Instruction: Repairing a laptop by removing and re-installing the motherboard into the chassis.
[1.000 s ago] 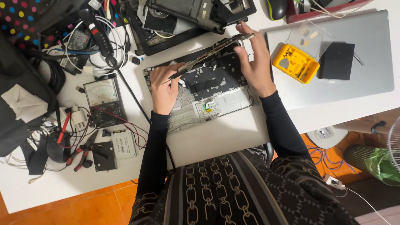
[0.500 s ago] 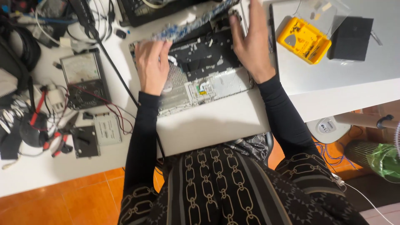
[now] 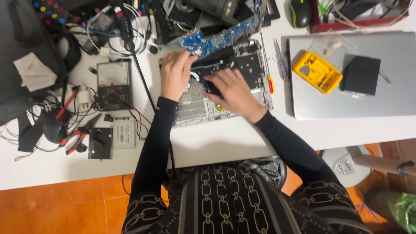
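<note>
White desk (image 3: pixel 225 143); left hand (image 3: pixel 175 73) grip pinching blue circuit board (image 3: pixel 216 39); right hand (image 3: pixel 234 91) flat, loose on opened laptop base (image 3: pixel 203 108).

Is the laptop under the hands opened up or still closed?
Opened up. The laptop shell has no cover, its insides show, and the blue circuit board is lifted at the left hand; right hand rests inside.

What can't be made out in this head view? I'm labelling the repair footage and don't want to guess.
- What lies under the right hand: the palm covers that part of the opened laptop base.
- Left hand fingertips at the blue circuit board: grip or mere touch, unclear.
- Dark devices at the top: cut by the frame edge.
- Loose screws beside the screwdriver: too small.
</note>
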